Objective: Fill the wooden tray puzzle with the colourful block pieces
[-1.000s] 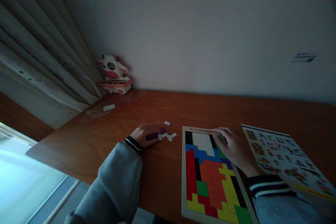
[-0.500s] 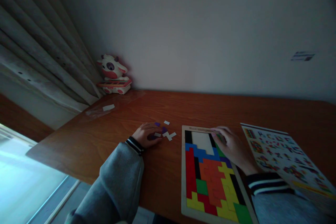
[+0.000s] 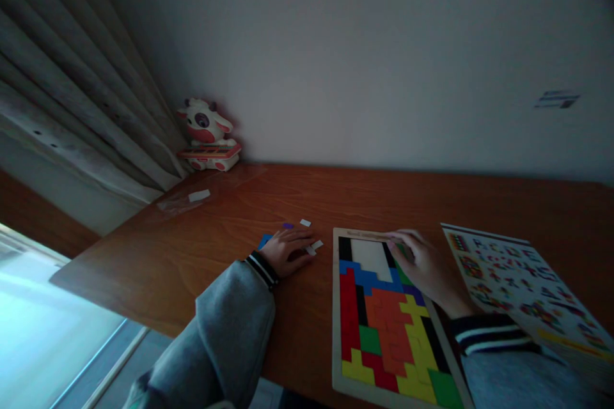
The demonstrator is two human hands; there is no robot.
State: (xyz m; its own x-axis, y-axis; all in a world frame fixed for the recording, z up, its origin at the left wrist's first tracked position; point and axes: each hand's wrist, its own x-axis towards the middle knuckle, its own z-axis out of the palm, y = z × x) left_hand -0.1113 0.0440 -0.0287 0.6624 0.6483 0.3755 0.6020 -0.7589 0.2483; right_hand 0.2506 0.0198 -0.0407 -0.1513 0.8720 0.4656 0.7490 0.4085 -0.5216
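A wooden puzzle board (image 3: pixel 336 332) lies in front of me, fitted with red, blue, orange, yellow, green and black block pieces; a pale unfilled area (image 3: pixel 370 259) shows near its top. My right hand (image 3: pixel 425 265) rests on the board's upper right corner, fingers stretched toward the top rim, thumb lower, covering part of the pieces there. Left of the board, my left hand (image 3: pixel 290 252) lies palm down with fingers apart over loose pieces. Around it show a blue piece (image 3: pixel 265 241), a purple piece (image 3: pixel 288 226) and white-looking pieces (image 3: pixel 306 223). What lies under the palm is hidden.
A printed sheet with colourful shapes (image 3: pixel 518 281) lies right of the board. At the back left stands a cow toy with a keyboard (image 3: pixel 209 137), near a clear plastic bag (image 3: pixel 177 204) and a curtain (image 3: pixel 86 77). A wall (image 3: pixel 364 77) rises behind the wooden table (image 3: pixel 230 217).
My left hand has slid right over the loose pieces, covering some purple and white ones and uncovering a blue one. The right hand stays on the board.
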